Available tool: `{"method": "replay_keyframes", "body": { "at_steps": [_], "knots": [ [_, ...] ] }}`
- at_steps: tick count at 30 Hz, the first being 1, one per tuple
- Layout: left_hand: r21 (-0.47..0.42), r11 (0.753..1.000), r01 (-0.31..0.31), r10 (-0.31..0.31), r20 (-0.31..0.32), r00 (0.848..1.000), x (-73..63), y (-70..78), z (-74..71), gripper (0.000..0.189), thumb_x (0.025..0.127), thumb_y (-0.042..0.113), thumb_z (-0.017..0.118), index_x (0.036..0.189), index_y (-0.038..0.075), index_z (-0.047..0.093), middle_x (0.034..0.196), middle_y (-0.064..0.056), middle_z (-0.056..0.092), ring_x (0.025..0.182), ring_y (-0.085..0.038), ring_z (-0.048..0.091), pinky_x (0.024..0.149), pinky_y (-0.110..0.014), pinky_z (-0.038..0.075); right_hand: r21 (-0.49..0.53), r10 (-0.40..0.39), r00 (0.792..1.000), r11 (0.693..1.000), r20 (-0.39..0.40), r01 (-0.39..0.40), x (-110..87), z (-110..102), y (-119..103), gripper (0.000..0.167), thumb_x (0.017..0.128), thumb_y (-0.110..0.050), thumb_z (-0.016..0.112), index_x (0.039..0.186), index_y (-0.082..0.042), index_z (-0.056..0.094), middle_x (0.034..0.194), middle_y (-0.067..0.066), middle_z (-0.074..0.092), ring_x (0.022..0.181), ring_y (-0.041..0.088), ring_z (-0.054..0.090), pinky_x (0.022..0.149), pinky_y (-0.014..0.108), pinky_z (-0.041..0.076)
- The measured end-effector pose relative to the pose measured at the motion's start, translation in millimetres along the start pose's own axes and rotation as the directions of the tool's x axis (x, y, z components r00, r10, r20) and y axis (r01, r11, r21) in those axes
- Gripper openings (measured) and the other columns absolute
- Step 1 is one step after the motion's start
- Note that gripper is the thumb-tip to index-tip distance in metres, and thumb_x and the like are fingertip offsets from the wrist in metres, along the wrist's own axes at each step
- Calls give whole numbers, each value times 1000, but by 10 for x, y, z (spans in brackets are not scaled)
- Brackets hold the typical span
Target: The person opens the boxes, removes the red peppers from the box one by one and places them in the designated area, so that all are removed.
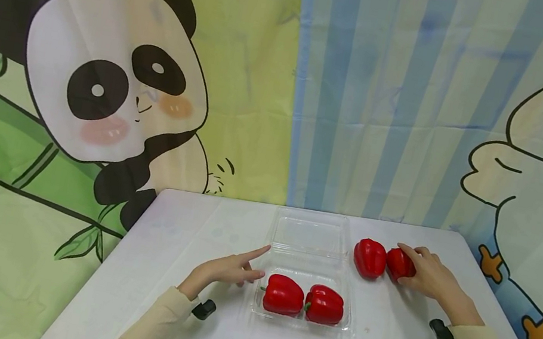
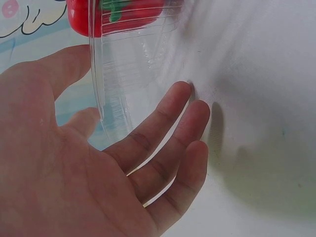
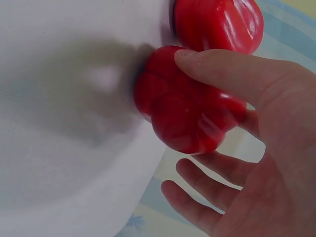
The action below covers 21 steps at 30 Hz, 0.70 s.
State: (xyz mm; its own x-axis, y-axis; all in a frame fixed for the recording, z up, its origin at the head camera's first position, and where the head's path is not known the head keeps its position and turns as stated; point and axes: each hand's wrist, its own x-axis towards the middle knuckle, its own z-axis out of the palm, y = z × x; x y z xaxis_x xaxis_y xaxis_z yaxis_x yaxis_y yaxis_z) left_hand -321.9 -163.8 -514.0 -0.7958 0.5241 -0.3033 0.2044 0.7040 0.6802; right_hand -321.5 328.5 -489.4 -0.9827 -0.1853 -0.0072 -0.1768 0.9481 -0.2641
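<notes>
My right hand [image 1: 429,272] grips a red bell pepper [image 1: 399,263] at the table's right side; in the right wrist view the thumb lies along one side of this pepper [image 3: 185,101], with fingers round the other. Another red bell pepper [image 1: 369,258] stands just left of it. My left hand [image 1: 231,269] is at the left edge of a clear plastic clamshell box [image 1: 299,324], thumb and fingers spread and fingertips close to its rim. Two red bell peppers, a left one [image 1: 284,295] and a right one [image 1: 325,305], lie side by side in the box's near half.
The box's clear lid [image 1: 311,234] lies folded open toward the back of the white table [image 1: 219,221]. Behind the table hangs a cartoon-printed curtain [image 1: 343,85]. Each wrist carries a small black camera, one on the left [image 1: 204,309] and one on the right [image 1: 441,330].
</notes>
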Motion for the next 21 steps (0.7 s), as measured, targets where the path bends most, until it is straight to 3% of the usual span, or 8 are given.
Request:
{"method": "replay_keyframes", "body": {
  "at_steps": [21],
  "knots": [
    [-6, 1000, 18, -18, 1, 1000, 0, 4, 6, 75, 97, 53, 58, 160, 43, 16, 105, -4, 71, 84, -22, 67, 77, -38, 49, 63, 5, 997, 998, 78, -10, 56, -69, 11, 87, 79, -26, 84, 149, -3, 37, 135, 37, 42, 118, 56, 43, 83, 62, 54]
  ]
}}
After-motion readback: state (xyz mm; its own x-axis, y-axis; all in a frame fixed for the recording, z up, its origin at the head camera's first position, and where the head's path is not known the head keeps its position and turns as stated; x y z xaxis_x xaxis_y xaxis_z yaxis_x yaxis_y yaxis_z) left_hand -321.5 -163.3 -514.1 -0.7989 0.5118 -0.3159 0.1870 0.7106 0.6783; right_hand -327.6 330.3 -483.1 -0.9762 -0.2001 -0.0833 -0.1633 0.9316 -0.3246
